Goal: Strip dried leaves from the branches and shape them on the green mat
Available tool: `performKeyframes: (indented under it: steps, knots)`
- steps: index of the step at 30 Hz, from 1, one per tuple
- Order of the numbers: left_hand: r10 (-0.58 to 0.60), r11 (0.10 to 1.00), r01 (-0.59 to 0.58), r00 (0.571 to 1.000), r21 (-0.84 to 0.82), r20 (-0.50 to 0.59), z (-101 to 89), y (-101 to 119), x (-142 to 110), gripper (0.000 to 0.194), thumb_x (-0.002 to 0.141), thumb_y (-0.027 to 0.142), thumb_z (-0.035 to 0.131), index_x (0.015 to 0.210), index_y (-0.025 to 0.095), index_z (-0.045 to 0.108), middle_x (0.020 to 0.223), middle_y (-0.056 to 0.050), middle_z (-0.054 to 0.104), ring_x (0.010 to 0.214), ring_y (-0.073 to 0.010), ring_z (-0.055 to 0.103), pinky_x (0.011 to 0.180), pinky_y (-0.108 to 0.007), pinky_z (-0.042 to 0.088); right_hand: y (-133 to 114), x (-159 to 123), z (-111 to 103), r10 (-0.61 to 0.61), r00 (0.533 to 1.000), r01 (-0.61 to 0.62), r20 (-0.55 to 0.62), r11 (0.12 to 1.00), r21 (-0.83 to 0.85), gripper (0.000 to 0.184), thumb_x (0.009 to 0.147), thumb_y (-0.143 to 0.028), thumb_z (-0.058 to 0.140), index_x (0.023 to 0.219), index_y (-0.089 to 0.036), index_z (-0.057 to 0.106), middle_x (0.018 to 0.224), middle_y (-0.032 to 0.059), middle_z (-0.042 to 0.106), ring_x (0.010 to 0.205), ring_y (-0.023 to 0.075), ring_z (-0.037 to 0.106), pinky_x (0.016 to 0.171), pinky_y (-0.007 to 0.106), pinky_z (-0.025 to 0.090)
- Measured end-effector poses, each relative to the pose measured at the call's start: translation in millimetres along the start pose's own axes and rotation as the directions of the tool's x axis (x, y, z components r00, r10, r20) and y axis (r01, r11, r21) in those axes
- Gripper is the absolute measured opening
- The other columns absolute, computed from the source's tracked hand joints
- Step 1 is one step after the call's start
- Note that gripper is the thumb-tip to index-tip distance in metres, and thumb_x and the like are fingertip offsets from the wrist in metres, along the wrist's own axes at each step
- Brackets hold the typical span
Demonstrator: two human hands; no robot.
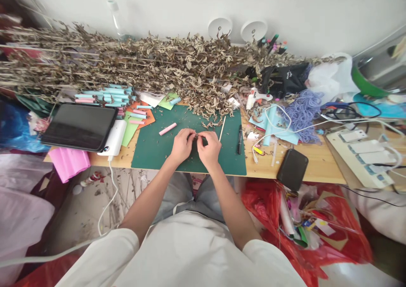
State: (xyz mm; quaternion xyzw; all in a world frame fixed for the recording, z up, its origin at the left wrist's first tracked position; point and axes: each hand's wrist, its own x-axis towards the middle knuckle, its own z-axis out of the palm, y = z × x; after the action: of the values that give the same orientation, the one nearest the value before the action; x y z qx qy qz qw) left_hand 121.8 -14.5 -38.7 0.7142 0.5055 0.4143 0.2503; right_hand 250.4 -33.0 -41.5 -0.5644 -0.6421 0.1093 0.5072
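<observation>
Above the green cutting mat (155, 151), my left hand (184, 144) and my right hand (209, 147) meet fingertip to fingertip. Both are closed in a pinch. Something small and dark shows between the fingertips, too small to name. A pink paper roll (168, 129) lies on the mat to the left of my left hand. Just right of my right hand is a thin pale stick (222, 129), and farther right a black pen (240, 139). Dried leafy stems (203, 75) reach over the mat's far edge, with crumbs of leaf scattered below.
Left stand a tablet (80, 126), a white power bank (116, 138) and stacked blue paper rolls (111, 95). A glue gun (257, 97), purple yarn (304, 115), a black box-shaped device (292, 169) and a power strip (361, 155) lie right. A red bag (345, 219) sits below the table edge.
</observation>
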Motion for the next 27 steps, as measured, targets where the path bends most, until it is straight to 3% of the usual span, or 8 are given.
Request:
performKeyframes:
  steps: [3, 10, 17, 22, 27]
  knots:
    - [-0.024, 1.0, 0.024, 0.999, -0.009, -0.037, -0.1, -1.3, 0.4, 0.012, 0.092, 0.019, 0.055, 0.089, 0.019, 0.067, 0.089, -0.006, 0.069, 0.085, -0.0185, 0.063, 0.08, -0.032, 0.05, 0.6, -0.9, -1.3, 0.003, 1.0, -0.002, 0.03, 0.999, -0.034, 0.018, 0.094, -0.021, 0.049, 0.089, -0.021, 0.067, 0.089, 0.0067, 0.071, 0.088, 0.0204, 0.061, 0.083, 0.035, 0.051]
    - [-0.026, 0.999, 0.023, 0.997, -0.034, -0.069, -0.2, 0.0, 0.8, 0.007, 0.086, 0.016, 0.063, 0.085, 0.02, 0.068, 0.087, -0.004, 0.07, 0.086, -0.0187, 0.063, 0.081, -0.033, 0.05, -1.2, -6.2, -11.9, 0.001, 0.968, 0.046, 0.251, 0.982, -0.183, 0.019, 0.095, -0.021, 0.052, 0.096, -0.021, 0.071, 0.096, 0.0072, 0.069, 0.096, 0.0231, 0.055, 0.087, 0.036, 0.049]
    - [-0.011, 0.998, 0.005, 0.995, -0.065, -0.1, -2.1, 3.0, 1.5, 0.027, 0.098, 0.031, 0.048, 0.084, 0.019, 0.068, 0.092, -0.008, 0.07, 0.091, -0.0202, 0.063, 0.087, -0.035, 0.049, -1.7, 7.5, -32.6, 0.034, 0.946, 0.039, 0.323, 0.976, -0.216, 0.031, 0.1, -0.032, 0.044, 0.098, -0.02, 0.073, 0.098, 0.0085, 0.068, 0.096, 0.0228, 0.057, 0.09, 0.036, 0.048]
    - [-0.024, 0.998, 0.017, 0.995, -0.064, -0.099, -2.5, 2.5, 0.8, 0.033, 0.101, 0.035, 0.042, 0.085, 0.019, 0.068, 0.092, -0.008, 0.07, 0.092, -0.0207, 0.063, 0.088, -0.035, 0.047, 15.9, 33.5, -50.1, 0.13, 0.94, -0.026, 0.315, 0.949, -0.316, 0.03, 0.092, -0.023, 0.054, 0.117, -0.017, 0.067, 0.115, 0.0121, 0.065, 0.109, 0.027, 0.057, 0.1, 0.041, 0.047]
    - [-0.032, 0.998, 0.026, 0.995, -0.063, -0.096, -1.3, 0.7, 0.6, 0.032, 0.1, 0.036, 0.043, 0.088, 0.02, 0.068, 0.093, -0.008, 0.07, 0.092, -0.0211, 0.063, 0.087, -0.035, 0.048, 32.1, 62.6, -59.2, 0.153, 0.857, 0.082, 0.491, 0.902, -0.424, 0.056, 0.084, -0.021, 0.065, 0.139, -0.022, 0.054, 0.138, 0.0142, 0.052, 0.124, 0.0336, 0.047, 0.105, 0.048, 0.044]
